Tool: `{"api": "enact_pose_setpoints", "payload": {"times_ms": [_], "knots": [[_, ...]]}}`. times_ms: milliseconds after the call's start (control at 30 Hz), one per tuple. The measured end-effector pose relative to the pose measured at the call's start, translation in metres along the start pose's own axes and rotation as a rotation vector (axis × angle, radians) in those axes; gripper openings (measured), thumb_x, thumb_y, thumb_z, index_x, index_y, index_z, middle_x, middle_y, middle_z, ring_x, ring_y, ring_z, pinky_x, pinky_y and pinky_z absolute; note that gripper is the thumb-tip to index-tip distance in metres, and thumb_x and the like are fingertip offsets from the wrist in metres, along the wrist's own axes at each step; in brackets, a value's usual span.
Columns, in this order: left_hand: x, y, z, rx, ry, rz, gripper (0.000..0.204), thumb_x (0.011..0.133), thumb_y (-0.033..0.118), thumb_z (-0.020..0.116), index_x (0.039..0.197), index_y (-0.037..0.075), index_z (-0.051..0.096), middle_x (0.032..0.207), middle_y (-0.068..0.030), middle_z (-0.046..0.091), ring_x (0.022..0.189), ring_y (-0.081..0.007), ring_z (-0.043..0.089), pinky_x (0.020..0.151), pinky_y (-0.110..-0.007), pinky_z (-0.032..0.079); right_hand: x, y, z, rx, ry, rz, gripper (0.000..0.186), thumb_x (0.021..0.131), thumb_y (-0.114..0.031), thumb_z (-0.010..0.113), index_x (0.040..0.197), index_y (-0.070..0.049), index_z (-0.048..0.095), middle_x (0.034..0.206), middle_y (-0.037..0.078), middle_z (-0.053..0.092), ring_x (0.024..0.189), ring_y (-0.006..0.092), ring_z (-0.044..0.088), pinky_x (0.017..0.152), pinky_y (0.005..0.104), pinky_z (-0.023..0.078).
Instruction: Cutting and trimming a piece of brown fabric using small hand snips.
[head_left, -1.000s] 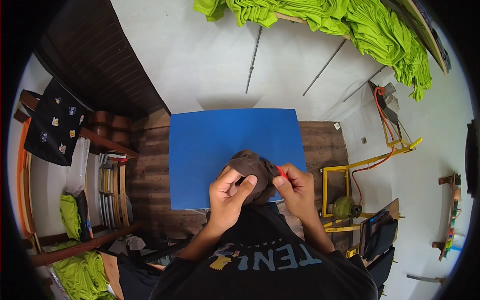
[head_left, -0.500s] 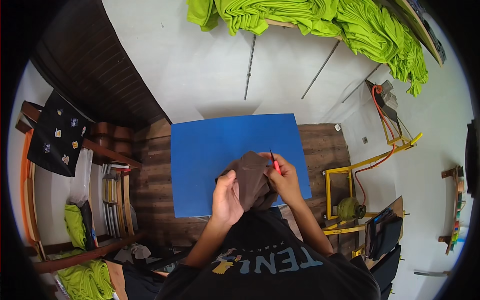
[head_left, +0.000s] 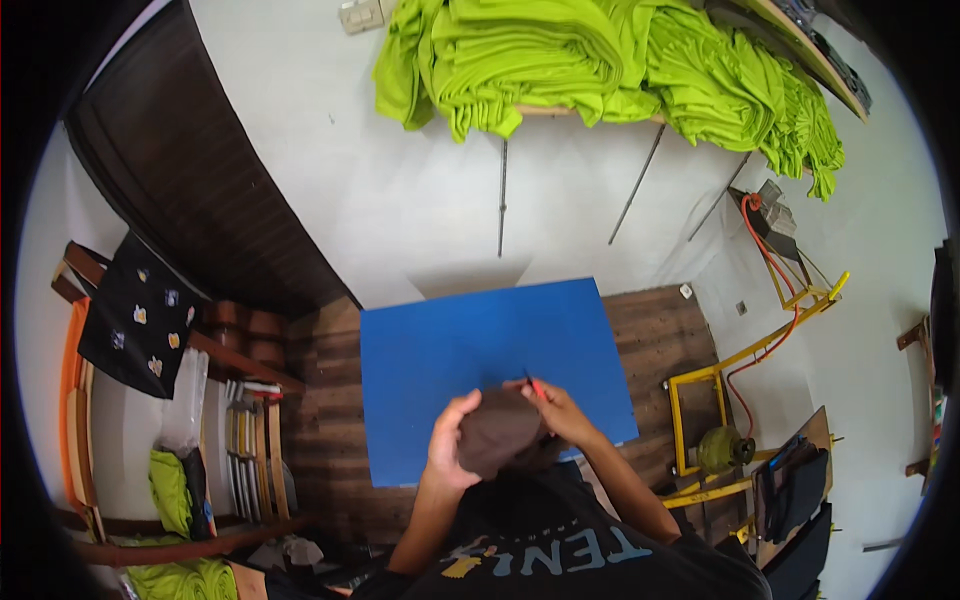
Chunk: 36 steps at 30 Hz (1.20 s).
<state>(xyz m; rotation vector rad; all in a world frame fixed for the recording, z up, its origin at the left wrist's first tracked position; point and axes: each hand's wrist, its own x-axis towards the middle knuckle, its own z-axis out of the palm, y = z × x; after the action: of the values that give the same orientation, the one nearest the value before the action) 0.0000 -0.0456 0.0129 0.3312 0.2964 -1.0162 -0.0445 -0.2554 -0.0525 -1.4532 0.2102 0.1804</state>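
Note:
A bundle of dark brown fabric (head_left: pixel 492 432) is held up over the near edge of the blue table. My left hand (head_left: pixel 449 445) grips its left side, with the thumb raised along the upper edge. On its right side, my right hand (head_left: pixel 561 414) holds a small red-handled tool (head_left: pixel 537 386) with a thin dark pointed tip, while the fingers also meet the fabric's upper right edge. The tool's exact kind is not clear. Folds hide the fabric's underside and some of my fingertips.
The blue tabletop (head_left: pixel 480 345) lies beneath my hands. Lime green cloth (head_left: pixel 560 60) is piled on a wall shelf ahead. To the right stand a yellow metal frame (head_left: pixel 675 420) with a red hose and a green gas cylinder (head_left: pixel 722 450). Shelving (head_left: pixel 255 430) is at the left.
The view has tipped up, so table and hands sit lower in it. The brown fabric has been turned and now shows a broader, smoother face. Both hands keep their hold.

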Motion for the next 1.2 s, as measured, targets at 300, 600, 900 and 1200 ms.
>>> {"api": "enact_pose_setpoints", "payload": {"times_ms": [300,600,900,1200], "knots": [[-0.033,0.042,-0.013,0.470,0.033,0.496,0.031,0.094,0.024,0.051,0.105,-0.001,0.064,0.096,-0.0135,0.069,0.083,-0.0257,0.068,0.077,-0.037,0.055,-0.001,0.004,0.007,0.290,-0.031,0.113,0.018,0.101,-0.022,0.059,0.112,-0.008,0.061,0.078,-0.004,0.053,0.049,0.0036,0.039,0.041,0.0200,0.032],[-0.042,0.005,0.038,-0.063,-0.302,0.587,0.042,0.096,0.034,0.047,0.104,-0.004,0.063,0.099,-0.0179,0.066,0.082,-0.0319,0.064,0.076,-0.043,0.053,-0.036,-0.089,-0.017,0.433,-0.064,-0.312,0.029,0.099,-0.034,0.061,0.101,-0.005,0.056,0.092,0.014,0.067,0.066,0.0205,0.066,0.045,0.0222,0.042],[-0.020,0.016,0.019,-0.059,-0.434,0.337,0.043,0.088,0.029,0.046,0.103,-0.009,0.061,0.107,-0.0236,0.065,0.086,-0.0358,0.064,0.078,-0.046,0.053,-0.047,-0.035,0.040,0.098,-0.258,0.077,0.037,0.087,-0.017,0.078,0.118,-0.005,0.060,0.081,-0.004,0.061,0.056,0.0028,0.047,0.050,0.0190,0.037],[-0.054,0.010,-0.011,0.527,-0.169,0.568,0.053,0.088,0.021,0.047,0.129,-0.012,0.052,0.125,-0.0226,0.063,0.118,-0.0336,0.059,0.106,-0.042,0.042,-0.032,-0.062,0.019,0.196,-0.038,-0.095,0.029,0.095,-0.007,0.063,0.124,-0.005,0.059,0.099,0.005,0.065,0.057,0.0039,0.050,0.047,0.0179,0.036]]}}
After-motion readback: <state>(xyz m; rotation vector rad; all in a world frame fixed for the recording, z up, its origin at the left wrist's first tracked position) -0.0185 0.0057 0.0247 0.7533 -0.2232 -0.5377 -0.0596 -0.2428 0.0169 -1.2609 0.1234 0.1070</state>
